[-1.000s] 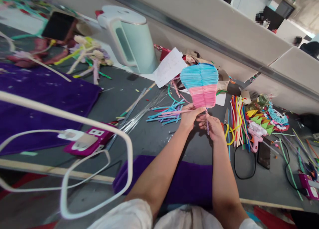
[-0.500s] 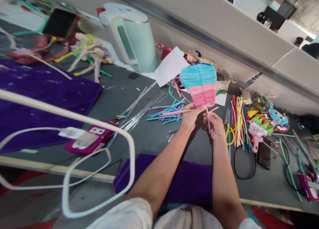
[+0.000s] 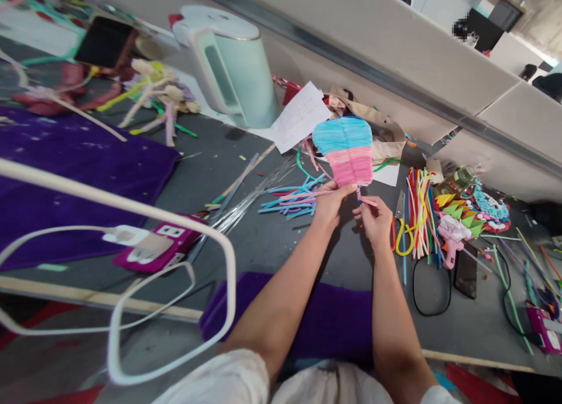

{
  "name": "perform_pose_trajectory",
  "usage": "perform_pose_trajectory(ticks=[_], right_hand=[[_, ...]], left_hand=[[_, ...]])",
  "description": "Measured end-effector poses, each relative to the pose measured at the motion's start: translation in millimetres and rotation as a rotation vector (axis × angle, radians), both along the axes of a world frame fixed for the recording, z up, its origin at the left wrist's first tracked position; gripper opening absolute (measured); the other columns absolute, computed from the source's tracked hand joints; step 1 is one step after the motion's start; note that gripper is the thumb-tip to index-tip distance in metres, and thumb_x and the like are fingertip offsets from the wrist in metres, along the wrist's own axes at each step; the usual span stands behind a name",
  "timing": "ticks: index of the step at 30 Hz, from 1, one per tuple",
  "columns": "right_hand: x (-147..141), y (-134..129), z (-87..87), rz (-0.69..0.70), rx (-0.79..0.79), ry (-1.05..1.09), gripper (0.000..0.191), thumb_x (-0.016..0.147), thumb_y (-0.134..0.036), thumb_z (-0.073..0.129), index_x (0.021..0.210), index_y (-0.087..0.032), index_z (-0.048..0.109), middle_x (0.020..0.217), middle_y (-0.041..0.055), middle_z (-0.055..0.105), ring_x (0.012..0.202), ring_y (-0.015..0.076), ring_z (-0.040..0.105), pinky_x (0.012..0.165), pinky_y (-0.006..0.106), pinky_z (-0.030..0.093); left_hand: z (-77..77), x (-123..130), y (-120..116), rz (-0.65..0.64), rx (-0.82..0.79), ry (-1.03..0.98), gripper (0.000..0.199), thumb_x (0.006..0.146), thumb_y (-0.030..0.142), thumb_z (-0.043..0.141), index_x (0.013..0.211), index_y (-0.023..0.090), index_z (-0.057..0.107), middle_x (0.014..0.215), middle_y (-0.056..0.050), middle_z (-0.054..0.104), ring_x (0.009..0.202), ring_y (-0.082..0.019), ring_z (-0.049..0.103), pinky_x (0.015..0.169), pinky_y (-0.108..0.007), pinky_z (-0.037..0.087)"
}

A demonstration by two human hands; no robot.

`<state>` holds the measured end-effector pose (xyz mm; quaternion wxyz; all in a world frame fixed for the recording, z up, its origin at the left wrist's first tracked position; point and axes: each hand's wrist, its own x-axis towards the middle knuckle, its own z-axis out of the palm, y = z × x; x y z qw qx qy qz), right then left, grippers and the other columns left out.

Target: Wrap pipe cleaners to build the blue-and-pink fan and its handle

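A fan-shaped piece of pipe cleaners [image 3: 346,149], blue above and pink below, stands nearly upright over the table. My left hand [image 3: 329,208] is closed on its lower end, with the thumb across the base of the stem. A pink pipe cleaner [image 3: 367,201] crosses the stem just below the fan. My right hand [image 3: 376,221] pinches this strand on the right side of the stem. The lower stem is partly hidden by the fingers. Loose blue, pink and purple pipe cleaners [image 3: 290,202] lie on the table left of my left hand.
Orange-handled scissors [image 3: 394,231], bundled coloured pipe cleaners [image 3: 424,216] and a pink glue gun [image 3: 452,249] lie to the right. A mint kettle [image 3: 246,70] stands behind left. A white cable [image 3: 232,287] loops across the left foreground near a magenta power strip [image 3: 169,240].
The fan has shifted slightly left and down with my left hand. My right fingers have moved from the stem to the pink pipe cleaner, which earlier stuck out freely to the right.
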<state>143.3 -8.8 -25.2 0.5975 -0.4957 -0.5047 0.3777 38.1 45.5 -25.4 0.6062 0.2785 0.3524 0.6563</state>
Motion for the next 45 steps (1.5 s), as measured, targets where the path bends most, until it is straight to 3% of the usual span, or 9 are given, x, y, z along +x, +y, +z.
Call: perform_pose_trajectory(ticks=[6,11,18,23,27,31,34,39,45], right_hand=[[7.7,4.7,-1.9,0.152,-0.172,0.483,0.023,0.075,-0.039,0.065,0.08,-0.016,0.066,0.08,0.0051,0.073,0.054,0.0107,0.061,0.048,0.022,0.054],[9.4,7.0,-4.4,0.201,-0.248,0.587,0.021,0.069,-0.032,0.075,0.072,-0.019,0.058,0.075,-0.0002,0.07,0.05,0.0063,0.057,0.046,0.017,0.052],[8.1,3.8,1.4,0.205,-0.263,0.44,0.025,0.071,-0.039,0.074,0.079,-0.018,0.065,0.078,0.0019,0.072,0.048,0.0068,0.054,0.046,0.019,0.052],[5.4,5.3,-3.3,0.134,-0.206,0.32,0.025,0.073,-0.04,0.072,0.078,-0.017,0.066,0.062,-0.0013,0.066,0.043,0.0069,0.051,0.043,0.019,0.048],[3.8,4.4,-3.8,0.025,-0.152,0.088,0.023,0.076,-0.041,0.067,0.08,-0.018,0.064,0.056,-0.0047,0.058,0.045,0.0084,0.053,0.046,0.02,0.045],[2.8,0.5,-1.4,-0.117,-0.042,-0.242,0.019,0.082,-0.038,0.06,0.073,-0.021,0.059,0.064,-0.0034,0.059,0.056,0.0092,0.054,0.054,0.019,0.043],[1.2,0.3,-3.7,-0.141,-0.039,-0.303,0.018,0.083,-0.037,0.057,0.073,-0.023,0.055,0.066,-0.0037,0.06,0.058,0.0095,0.053,0.056,0.019,0.043],[-2.0,6.3,-8.9,-0.033,-0.171,0.013,0.019,0.081,-0.04,0.06,0.084,-0.022,0.054,0.058,-0.0066,0.06,0.041,0.0071,0.049,0.04,0.017,0.038],[4.5,7.5,-4.5,0.121,-0.293,0.377,0.027,0.07,-0.036,0.075,0.081,-0.017,0.059,0.071,0.0027,0.072,0.054,0.01,0.064,0.049,0.018,0.049]], left_hand=[[4.1,-0.8,-2.4,-0.081,0.008,-0.018,0.021,0.052,0.021,0.082,0.066,0.015,0.068,0.062,0.0,0.063,0.049,-0.007,0.048,0.047,-0.022,0.034],[8.4,-0.3,-7.6,-0.149,0.02,-0.022,0.021,0.052,0.02,0.083,0.064,0.015,0.067,0.058,0.001,0.061,0.046,-0.008,0.047,0.045,-0.023,0.036],[9.4,0.4,-7.3,-0.075,0.035,-0.011,0.021,0.052,0.021,0.083,0.067,0.016,0.069,0.065,-0.002,0.067,0.051,-0.01,0.054,0.05,-0.025,0.043],[8.8,2.2,-6.9,-0.036,0.051,0.002,0.022,0.053,0.022,0.083,0.069,0.016,0.07,0.066,-0.001,0.068,0.052,-0.01,0.055,0.052,-0.025,0.044],[6.1,4.5,-6.8,-0.007,0.076,0.032,0.021,0.055,0.025,0.081,0.071,0.015,0.07,0.068,-0.002,0.069,0.056,-0.012,0.057,0.056,-0.026,0.046],[2.5,9.0,-5.9,0.03,0.104,0.094,0.021,0.055,0.026,0.081,0.071,0.016,0.072,0.071,-0.002,0.07,0.062,-0.014,0.06,0.064,-0.028,0.049],[0.1,11.2,-5.1,0.021,0.11,0.122,0.021,0.056,0.028,0.08,0.071,0.016,0.072,0.072,-0.003,0.071,0.063,-0.015,0.06,0.066,-0.029,0.049],[1.1,9.5,-5.8,0.012,0.113,0.138,0.02,0.056,0.029,0.081,0.067,0.016,0.07,0.067,-0.002,0.068,0.06,-0.014,0.059,0.061,-0.027,0.047],[6.3,7.0,-8.7,0.01,0.097,0.123,0.02,0.055,0.029,0.082,0.063,0.017,0.067,0.065,-0.002,0.067,0.057,-0.013,0.057,0.056,-0.026,0.047]])
